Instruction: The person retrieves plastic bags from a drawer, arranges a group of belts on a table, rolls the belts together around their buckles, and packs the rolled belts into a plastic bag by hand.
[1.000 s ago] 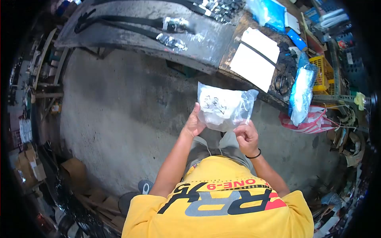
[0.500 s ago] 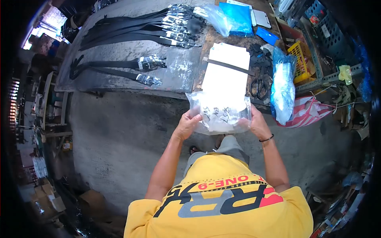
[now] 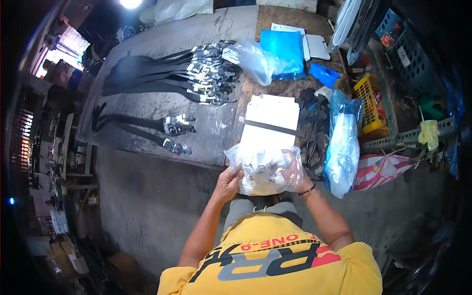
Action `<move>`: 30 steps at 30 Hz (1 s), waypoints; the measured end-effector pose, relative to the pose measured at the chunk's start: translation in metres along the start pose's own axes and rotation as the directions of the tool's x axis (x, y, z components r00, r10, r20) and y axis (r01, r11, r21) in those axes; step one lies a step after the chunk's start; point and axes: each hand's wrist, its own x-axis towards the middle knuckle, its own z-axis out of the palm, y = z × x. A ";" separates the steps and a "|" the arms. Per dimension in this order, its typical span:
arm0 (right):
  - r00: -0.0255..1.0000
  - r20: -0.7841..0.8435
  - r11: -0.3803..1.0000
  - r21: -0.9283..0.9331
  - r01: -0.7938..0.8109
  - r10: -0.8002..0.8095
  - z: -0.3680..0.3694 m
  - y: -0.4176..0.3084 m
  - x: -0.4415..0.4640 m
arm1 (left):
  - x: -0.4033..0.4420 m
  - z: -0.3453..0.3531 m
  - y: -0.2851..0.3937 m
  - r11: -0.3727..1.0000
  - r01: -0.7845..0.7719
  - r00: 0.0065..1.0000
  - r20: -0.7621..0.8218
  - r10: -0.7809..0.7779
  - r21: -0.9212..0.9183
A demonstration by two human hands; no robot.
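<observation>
A clear plastic bag [image 3: 265, 172] with white contents and dark handwriting hangs in front of my body at the table's near edge. My left hand [image 3: 229, 181] pinches its left side. Inside or behind the clear plastic at the right is my right hand [image 3: 294, 172], its fingers blurred by the film, so its grip cannot be made out. Just beyond the bag lie white sheets [image 3: 270, 115] with a black strap [image 3: 274, 128] across them. Black-handled scissors [image 3: 312, 153] rest to their right, beside a blue plastic-wrapped bundle [image 3: 342, 152].
Black straps with buckles [image 3: 167, 73] cover the left of the worktable [image 3: 216, 123]. A blue packet [image 3: 282, 51], a blue object [image 3: 324, 74] and a yellow crate [image 3: 369, 105] stand farther right. A red-striped sack [image 3: 386, 169] hangs below the edge.
The view has shifted, showing more of the table. The bag is nearer the table edge, and my right hand has moved from its lower right corner to within or behind the plastic.
</observation>
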 end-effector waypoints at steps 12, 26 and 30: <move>0.752 -0.658 0.939 0.281 0.200 0.036 -0.107 -0.073 0.109 | 0.147 -0.152 0.027 0.841 -0.066 0.963 -0.254 -0.087 -0.537; 0.481 -0.874 0.996 0.027 -0.082 0.063 -0.128 -0.049 0.176 | 0.182 -0.116 0.045 0.805 0.045 0.995 -0.048 -0.091 -0.591; 0.833 -0.511 0.970 -0.003 0.243 -0.211 -0.054 -0.073 0.084 | 0.189 -0.078 0.041 0.822 0.150 0.975 0.219 -0.032 -0.549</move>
